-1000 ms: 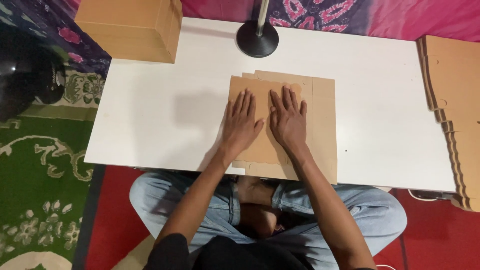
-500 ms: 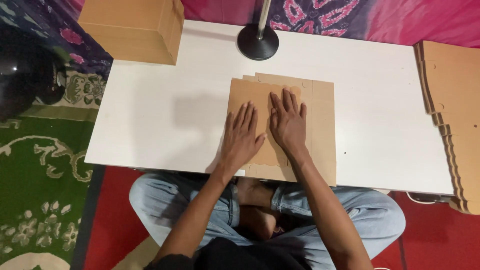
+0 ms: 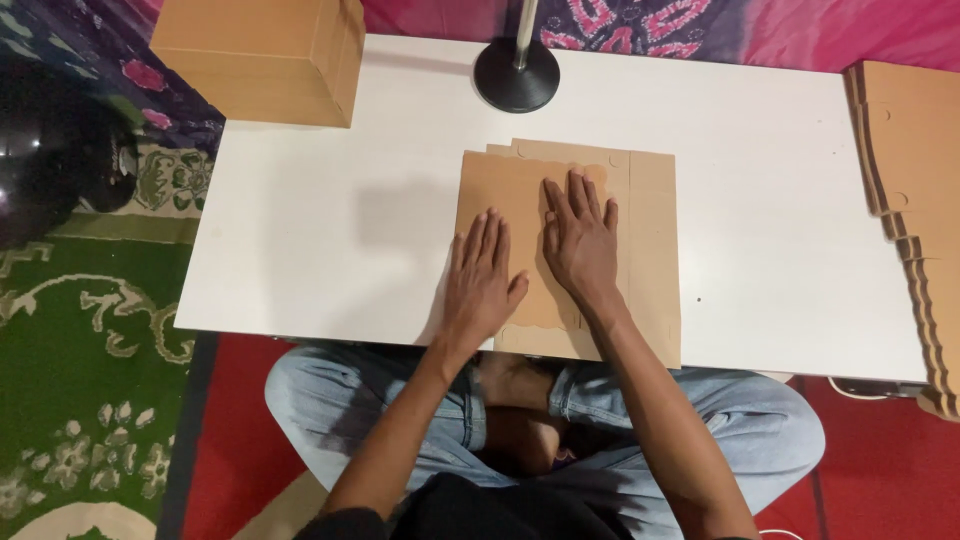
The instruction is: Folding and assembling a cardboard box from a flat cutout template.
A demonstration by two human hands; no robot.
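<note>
Place: a home floor used as a small packing spot.
Seating: the person sits cross-legged at a low white table (image 3: 330, 230).
Floor: a green patterned rug (image 3: 80, 340) lies at left, red carpet (image 3: 870, 470) nearer.
Far side: pink and purple batik cloth (image 3: 700, 30).
Work stock: stacked flat cardboard blanks (image 3: 915, 200) at right, a cardboard box (image 3: 255, 55) far left.

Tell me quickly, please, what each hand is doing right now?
Left hand: open, palm flat on the folded cardboard sheet, holding nothing.
Right hand: open, flat on the same sheet, holding nothing.
</note>
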